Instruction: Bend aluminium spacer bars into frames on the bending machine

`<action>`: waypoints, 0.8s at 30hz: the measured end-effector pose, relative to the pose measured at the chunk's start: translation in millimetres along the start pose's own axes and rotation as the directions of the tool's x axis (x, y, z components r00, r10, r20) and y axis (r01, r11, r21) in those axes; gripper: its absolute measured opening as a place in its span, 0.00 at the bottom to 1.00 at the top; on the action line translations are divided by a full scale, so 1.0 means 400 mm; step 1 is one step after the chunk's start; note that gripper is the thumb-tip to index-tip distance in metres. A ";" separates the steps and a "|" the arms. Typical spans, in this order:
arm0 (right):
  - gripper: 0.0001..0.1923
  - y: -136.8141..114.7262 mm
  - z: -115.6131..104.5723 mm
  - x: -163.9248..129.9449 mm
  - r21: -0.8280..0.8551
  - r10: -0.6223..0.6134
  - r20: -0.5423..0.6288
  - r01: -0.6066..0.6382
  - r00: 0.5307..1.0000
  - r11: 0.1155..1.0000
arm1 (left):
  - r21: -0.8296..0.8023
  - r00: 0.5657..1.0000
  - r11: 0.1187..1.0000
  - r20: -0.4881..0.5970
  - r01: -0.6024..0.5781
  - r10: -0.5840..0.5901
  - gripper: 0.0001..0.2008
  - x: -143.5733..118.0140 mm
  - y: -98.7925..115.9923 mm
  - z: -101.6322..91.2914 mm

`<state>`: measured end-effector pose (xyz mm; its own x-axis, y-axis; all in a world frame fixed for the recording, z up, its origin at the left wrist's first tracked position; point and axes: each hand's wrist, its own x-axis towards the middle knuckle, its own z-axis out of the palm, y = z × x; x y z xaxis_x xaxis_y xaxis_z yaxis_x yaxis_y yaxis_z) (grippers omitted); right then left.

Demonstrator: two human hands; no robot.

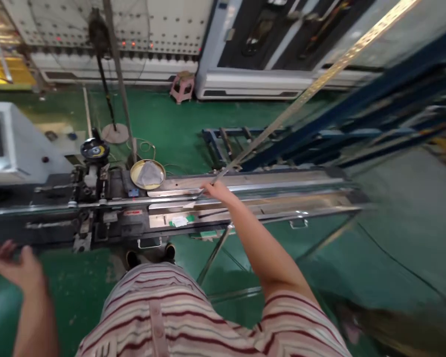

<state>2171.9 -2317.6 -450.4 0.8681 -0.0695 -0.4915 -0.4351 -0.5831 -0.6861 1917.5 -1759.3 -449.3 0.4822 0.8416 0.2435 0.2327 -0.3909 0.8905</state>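
Note:
My right hand point(217, 191) is closed around the lower end of a long, narrow metal strip point(301, 99) with holes along it. The strip slants away to the upper right. Beneath that hand runs a long workbench channel point(282, 191) with metal rails. At the far left, my left hand point(18, 267) hovers in front of the machine's edge, its fingers apart and nothing in them. A thin metal bar point(122, 202) passes through the clamping mechanism point(91, 183). Near it, a round yellow-rimmed dish point(147, 174) holds a greyish cloth or sheet.
A control box with a screen point(18, 144) stands at the left. Behind the bench are a pink stool point(182, 87), a blue metal rack point(245, 136) and a pole on a round base point(115, 133). White and green scraps point(180, 221) lie in the bench tray.

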 end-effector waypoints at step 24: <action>0.19 -0.603 1.160 -0.379 -0.321 -0.431 0.436 0.584 0.790 0.745 | -0.129 0.925 0.977 -0.322 0.169 -0.203 0.18 0.007 -0.546 -0.577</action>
<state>2034.3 -1790.9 -459.4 0.7689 0.5498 -0.3264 0.2598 -0.7351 -0.6261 1673.2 -1585.6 -554.5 0.1270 0.9775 0.1685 0.1995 -0.1916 0.9610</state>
